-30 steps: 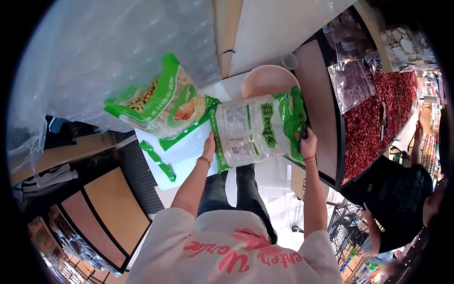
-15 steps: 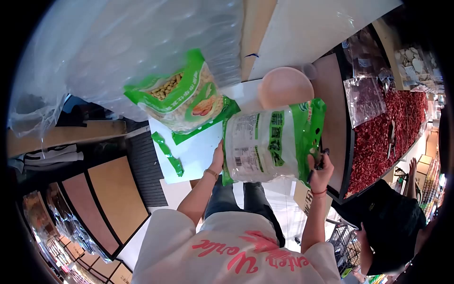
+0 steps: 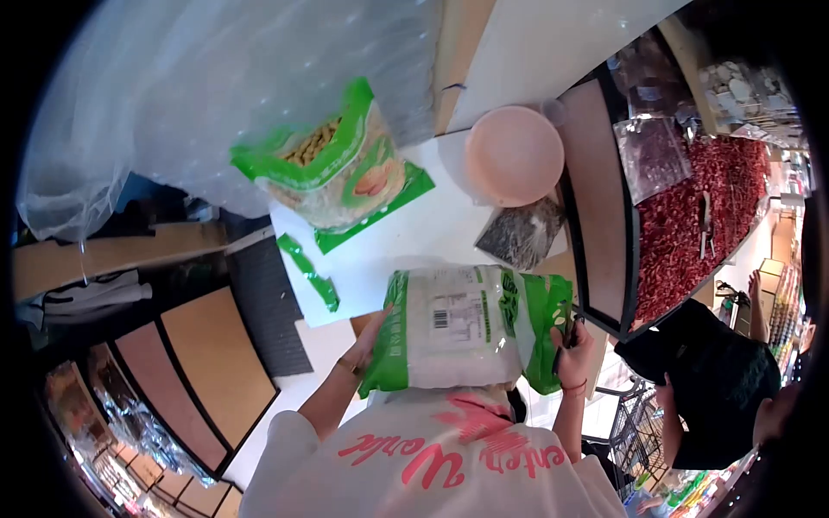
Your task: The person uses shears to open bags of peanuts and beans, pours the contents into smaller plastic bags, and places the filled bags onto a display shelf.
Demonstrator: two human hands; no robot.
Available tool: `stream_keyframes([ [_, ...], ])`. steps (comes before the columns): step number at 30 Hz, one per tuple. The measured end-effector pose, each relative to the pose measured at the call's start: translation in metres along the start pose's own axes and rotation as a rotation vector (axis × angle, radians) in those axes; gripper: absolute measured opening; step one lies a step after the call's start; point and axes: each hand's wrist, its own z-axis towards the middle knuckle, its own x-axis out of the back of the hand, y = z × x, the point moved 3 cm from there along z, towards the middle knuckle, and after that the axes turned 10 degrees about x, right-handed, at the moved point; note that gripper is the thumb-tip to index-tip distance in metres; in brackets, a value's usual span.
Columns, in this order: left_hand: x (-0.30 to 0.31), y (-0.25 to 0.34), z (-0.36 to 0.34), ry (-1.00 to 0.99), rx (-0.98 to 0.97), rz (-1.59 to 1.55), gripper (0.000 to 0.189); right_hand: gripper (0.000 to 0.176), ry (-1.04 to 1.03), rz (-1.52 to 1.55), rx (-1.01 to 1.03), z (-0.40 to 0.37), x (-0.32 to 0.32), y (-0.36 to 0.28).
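- Left grip (image 3: 370, 342) holds one green end of the big plastic bag (image 3: 462, 332).
- Right grip (image 3: 574, 356) is closed on the other green end, and a small dark thing (image 3: 567, 331) is there too, too hard to make out.
- That big plastic bag lies flat between the two hands, up close to the white shirt (image 3: 432, 453), by the near edge of the white counter (image 3: 393, 259).
- On the counter, an open snack bag (image 3: 345, 186) stands with small tan bits inside.
- Just beside it is a thin green strip (image 3: 308, 273).
- Farther right sits a round pink bowl (image 3: 515, 157), with a dark flat packet (image 3: 523, 233) near it.
- Past that, red dried bits (image 3: 678, 259) fill a bin, near a person in black (image 3: 717, 384).
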Motion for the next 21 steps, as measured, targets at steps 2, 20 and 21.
stream_keyframes([
  [2, -0.009, -0.006, -0.023, -0.100, -0.018, -0.172, 0.040, 0.021, -0.002, 0.115, -0.017, -0.006, -0.020, 0.028],
  [20, -0.087, -0.014, -0.087, 0.362, -0.424, 0.281, 0.031, 0.025, -0.083, 0.429, 0.072, 0.006, -0.132, 0.044],
  [21, -0.095, -0.015, -0.091, 0.345, -0.425, 0.304, 0.031, 0.023, -0.103, 0.488, 0.047, -0.008, -0.114, 0.033],
])
